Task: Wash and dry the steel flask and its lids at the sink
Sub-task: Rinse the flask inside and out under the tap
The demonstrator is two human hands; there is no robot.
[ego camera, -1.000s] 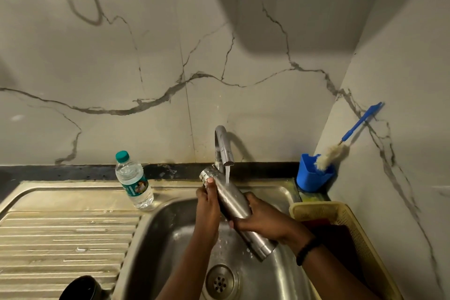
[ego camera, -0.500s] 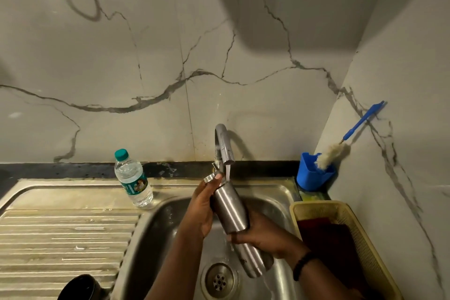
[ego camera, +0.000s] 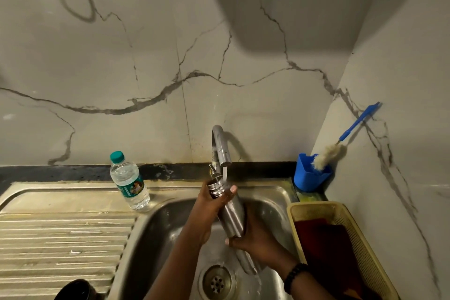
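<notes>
The fingers (ego camera: 230,191) of the left hand (ego camera: 209,212) are curled round the neck of the steel flask (ego camera: 231,214), thumb tip showing on its near side, while the fingers of the right hand (ego camera: 258,241) are wrapped round the flask's lower half, hiding much of the base. Both hands grip it. The flask is held tilted over the sink (ego camera: 165,226), its open threaded mouth up and to the left, just under the spout of the tap (ego camera: 220,146), and a thin stream of water (ego camera: 225,173) runs onto the mouth. Water also streams down below the right hand toward the drain (ego camera: 216,281).

On the steel drainboard (ego camera: 60,238) left of the basin stands a clear plastic bottle (ego camera: 129,182) with a green cap, water showing in it. At the lower edge a dark round object (ego camera: 75,290) sits on the drainboard; what it is cannot be told. In the corner a blue cup (ego camera: 309,178) holds a bottle brush (ego camera: 341,139) with a blue handle leaning on the wall. A yellow basket (ego camera: 362,251) right of the sink holds a dark red cloth (ego camera: 323,238).
</notes>
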